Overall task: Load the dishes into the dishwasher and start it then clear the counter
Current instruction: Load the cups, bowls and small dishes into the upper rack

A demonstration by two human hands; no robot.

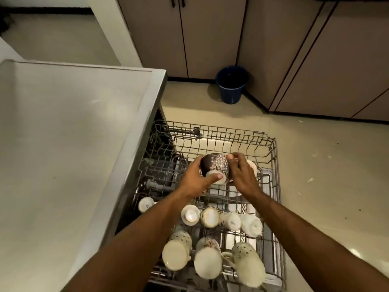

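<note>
Head camera view: we look down on a pulled-out grey wire dishwasher rack (271,157) that fills the lower middle of the picture, and above its far half both our hands meet around a dark brown ceramic cup with a white dotted pattern (216,164). Our left hand (194,180) grips the cup from nine o'clock, thumb laid across its pale base, which is turned towards us; our right hand (242,172) holds it from three o'clock, fingers curled over the far side. The cup lies tilted on its side in the air over the rack, and whether it touches the wires we cannot tell. Just past the right hand, at three o'clock of the cup, the edge of a pale rounded dish (253,166) peeps out, mostly hidden. Nearer to us a row of small white ceramic cups (231,221) sits mouth-down across the rack, and at six o'clock three larger cream mugs with small dark specks (249,264) lie tilted, bases towards us. One more white cup (145,204) sits at the rack's nine o'clock edge, close under the grey countertop (63,144) that fills the left of the picture. At twelve o'clock, well beyond the rack, a dark blue plastic bucket (230,85) stands on the beige tiled floor (326,165) against the brown cabinet doors (212,34)
</note>
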